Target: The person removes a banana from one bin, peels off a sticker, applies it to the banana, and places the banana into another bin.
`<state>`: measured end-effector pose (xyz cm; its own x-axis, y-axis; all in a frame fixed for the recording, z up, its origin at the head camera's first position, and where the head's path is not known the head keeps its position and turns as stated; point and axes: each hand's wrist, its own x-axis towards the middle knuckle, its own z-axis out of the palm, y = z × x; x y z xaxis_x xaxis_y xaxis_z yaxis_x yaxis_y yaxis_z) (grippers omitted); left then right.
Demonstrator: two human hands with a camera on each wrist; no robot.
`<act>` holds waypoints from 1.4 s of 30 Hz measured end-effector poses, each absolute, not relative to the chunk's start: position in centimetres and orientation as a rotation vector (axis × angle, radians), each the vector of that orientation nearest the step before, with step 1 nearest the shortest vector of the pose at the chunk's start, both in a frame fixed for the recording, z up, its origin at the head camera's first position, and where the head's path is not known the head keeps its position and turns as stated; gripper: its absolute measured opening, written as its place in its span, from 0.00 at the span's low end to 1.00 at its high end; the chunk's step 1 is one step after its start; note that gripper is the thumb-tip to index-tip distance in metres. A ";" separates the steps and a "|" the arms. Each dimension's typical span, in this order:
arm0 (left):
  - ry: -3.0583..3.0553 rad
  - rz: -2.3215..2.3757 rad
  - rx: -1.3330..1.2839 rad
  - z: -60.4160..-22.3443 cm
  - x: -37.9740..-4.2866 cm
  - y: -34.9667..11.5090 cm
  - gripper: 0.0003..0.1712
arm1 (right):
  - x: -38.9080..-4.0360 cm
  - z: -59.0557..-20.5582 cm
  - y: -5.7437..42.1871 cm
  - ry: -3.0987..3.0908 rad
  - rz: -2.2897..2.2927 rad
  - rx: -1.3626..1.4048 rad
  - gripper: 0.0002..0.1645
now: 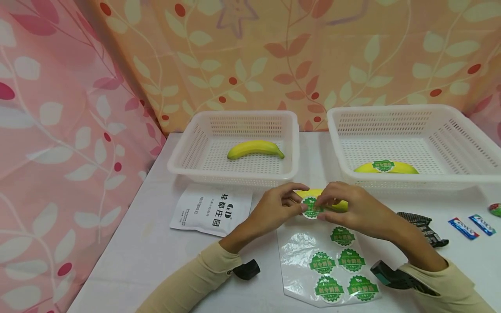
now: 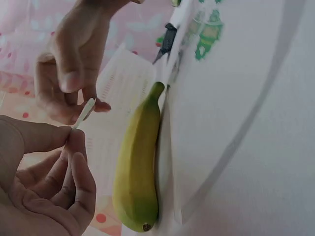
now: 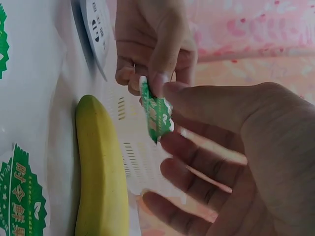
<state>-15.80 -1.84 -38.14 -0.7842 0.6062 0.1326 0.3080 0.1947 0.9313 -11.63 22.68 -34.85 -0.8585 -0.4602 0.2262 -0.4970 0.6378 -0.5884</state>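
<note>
My left hand [image 1: 272,208] pinches a round green-and-white sticker [image 1: 312,208] between thumb and index finger. In the left wrist view this sticker [image 2: 84,112] is edge-on above the thumb tip. My right hand [image 1: 354,208] is at its other side, thumb and fingers spread; the right wrist view shows its fingertips right at the edge of the sticker [image 3: 158,118]. Behind and below both hands a yellow banana [image 1: 341,206] with greenish ends lies on the table. Nearer me is a clear backing sheet [image 1: 297,261] bearing several more green stickers [image 1: 328,288].
A white basket [image 1: 184,167] at back left holds a plain banana [image 1: 256,148]; the right basket [image 1: 450,178] holds a banana [image 1: 405,167] with a sticker. A white pouch [image 1: 211,211] lies left, a black packet [image 1: 424,228] and two small blue-and-white packs [image 1: 464,228] right.
</note>
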 end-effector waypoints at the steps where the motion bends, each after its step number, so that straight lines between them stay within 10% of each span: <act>1: 2.239 1.609 0.892 -38.2 -15.8 -1.8 0.25 | -11.6 -34.8 22.7 -2.823 1.028 0.769 0.12; 32: 2.635 0.758 1.091 -38.2 -16.7 0.0 0.43 | -13.9 -37.5 24.0 -2.933 1.135 0.507 0.09; 42: 2.710 0.715 1.014 -38.5 -18.0 1.4 0.31 | -14.1 -38.0 23.6 -2.910 1.174 0.519 0.06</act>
<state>-17.98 1.39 -38.52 -0.7572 0.6530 0.0168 0.5762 0.6556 0.4880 -14.12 23.61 -37.96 -0.9460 -0.3130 0.0845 -0.2840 0.6743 -0.6817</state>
